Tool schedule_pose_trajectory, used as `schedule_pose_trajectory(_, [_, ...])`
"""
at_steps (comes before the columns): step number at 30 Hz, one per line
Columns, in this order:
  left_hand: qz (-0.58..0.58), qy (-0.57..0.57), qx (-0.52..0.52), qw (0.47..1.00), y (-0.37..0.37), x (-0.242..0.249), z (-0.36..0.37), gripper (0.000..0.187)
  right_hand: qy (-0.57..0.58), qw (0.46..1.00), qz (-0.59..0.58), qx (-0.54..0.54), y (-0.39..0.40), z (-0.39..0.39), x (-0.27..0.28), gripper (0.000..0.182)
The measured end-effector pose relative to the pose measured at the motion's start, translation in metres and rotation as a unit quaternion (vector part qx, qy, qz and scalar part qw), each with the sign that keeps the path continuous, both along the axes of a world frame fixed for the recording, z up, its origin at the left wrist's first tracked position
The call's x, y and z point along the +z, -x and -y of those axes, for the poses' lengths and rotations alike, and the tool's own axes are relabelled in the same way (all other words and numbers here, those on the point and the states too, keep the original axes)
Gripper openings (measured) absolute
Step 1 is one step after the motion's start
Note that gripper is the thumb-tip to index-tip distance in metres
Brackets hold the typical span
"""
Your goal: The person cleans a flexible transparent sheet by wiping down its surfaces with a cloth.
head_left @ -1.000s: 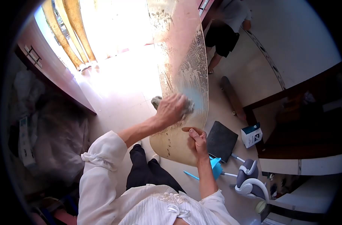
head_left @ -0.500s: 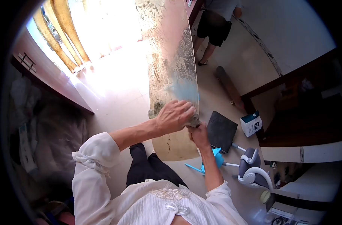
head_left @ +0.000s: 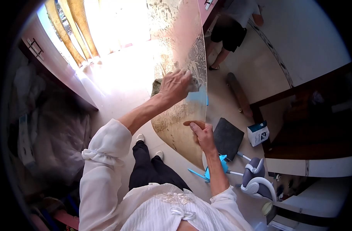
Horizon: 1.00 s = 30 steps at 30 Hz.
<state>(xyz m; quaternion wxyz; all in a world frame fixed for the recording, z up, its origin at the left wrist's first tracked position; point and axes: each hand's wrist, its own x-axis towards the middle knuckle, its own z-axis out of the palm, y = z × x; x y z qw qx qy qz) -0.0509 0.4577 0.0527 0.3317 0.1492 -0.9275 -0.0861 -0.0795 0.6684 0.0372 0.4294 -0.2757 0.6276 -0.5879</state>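
Note:
A long, wet translucent sheet (head_left: 180,50) with dark smears stretches away in front of me, its lower end curved to a point. My left hand (head_left: 176,85) is closed over a grey-green cloth (head_left: 194,85) on the sheet's surface; part of the cloth shows at each side of the hand. Nearer to me, my right hand (head_left: 203,134) grips a flat brown, rounded tool (head_left: 193,123) between thumb and fingers, over the sheet's right edge.
A person in black shorts (head_left: 229,34) bends at the upper right. On the floor lie a skateboard (head_left: 238,93), a dark square mat (head_left: 228,134) and a white-green bag (head_left: 257,133). A grey-white folding frame (head_left: 254,175) and a blue item (head_left: 218,169) are at the lower right.
My left hand has moved forward along the sheet with the cloth, away from my right hand. The brown tool now shows in my right hand. The person has bent lower.

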Motion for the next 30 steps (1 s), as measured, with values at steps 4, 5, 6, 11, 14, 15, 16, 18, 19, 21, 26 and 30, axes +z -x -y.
schedule_pose_trajectory(4, [0.112,-0.030,-0.179,0.977,-0.030,-0.011,-0.053,0.032,-0.015,0.999,0.019,-0.039,0.002,-0.001,-0.015,0.022])
schedule_pose_trajectory(5, [0.092,-0.013,-0.179,0.979,-0.031,-0.012,-0.053,0.035,-0.017,0.998,0.014,-0.051,0.002,-0.003,-0.022,0.022])
schedule_pose_trajectory(6, [0.072,0.004,-0.180,0.981,-0.031,-0.012,-0.053,0.037,-0.019,0.998,0.008,-0.065,0.001,-0.001,-0.023,0.022])
schedule_pose_trajectory(11, [0.104,-0.038,-0.059,0.992,-0.006,0.006,-0.003,0.036,-0.027,1.000,-0.016,0.001,-0.004,0.004,-0.002,0.023])
schedule_pose_trajectory(14, [0.133,-0.008,-0.200,0.971,-0.024,-0.003,-0.044,0.031,-0.047,0.999,-0.018,-0.008,-0.003,0.007,-0.009,0.021])
schedule_pose_trajectory(15, [0.135,-0.017,-0.187,0.973,-0.021,-0.003,-0.042,0.031,-0.053,0.998,-0.030,-0.020,-0.002,0.009,-0.011,0.020])
schedule_pose_trajectory(16, [0.138,-0.028,-0.177,0.974,-0.017,-0.002,-0.037,0.032,-0.063,0.997,-0.039,-0.035,-0.002,0.009,-0.012,0.020])
schedule_pose_trajectory(18, [0.066,-0.005,-0.089,0.994,0.000,0.009,-0.015,0.031,-0.030,0.999,-0.041,-0.012,0.000,0.013,-0.006,0.020])
schedule_pose_trajectory(19, [0.083,-0.009,-0.067,0.994,0.005,0.011,-0.010,0.031,-0.030,0.998,-0.047,-0.004,-0.001,0.015,-0.005,0.020])
schedule_pose_trajectory(21, [0.089,-0.015,-0.077,0.993,0.000,0.009,-0.016,0.031,-0.045,0.997,-0.053,0.014,0.001,0.015,-0.005,0.020])
schedule_pose_trajectory(26, [0.073,0.033,-0.197,0.977,-0.028,-0.016,-0.024,0.028,-0.058,0.998,-0.030,-0.003,-0.002,0.013,-0.021,0.019])
schedule_pose_trajectory(30, [0.022,-0.096,0.057,0.994,0.003,0.000,0.065,0.012,-0.027,0.999,-0.016,0.039,-0.002,0.009,-0.014,0.022])
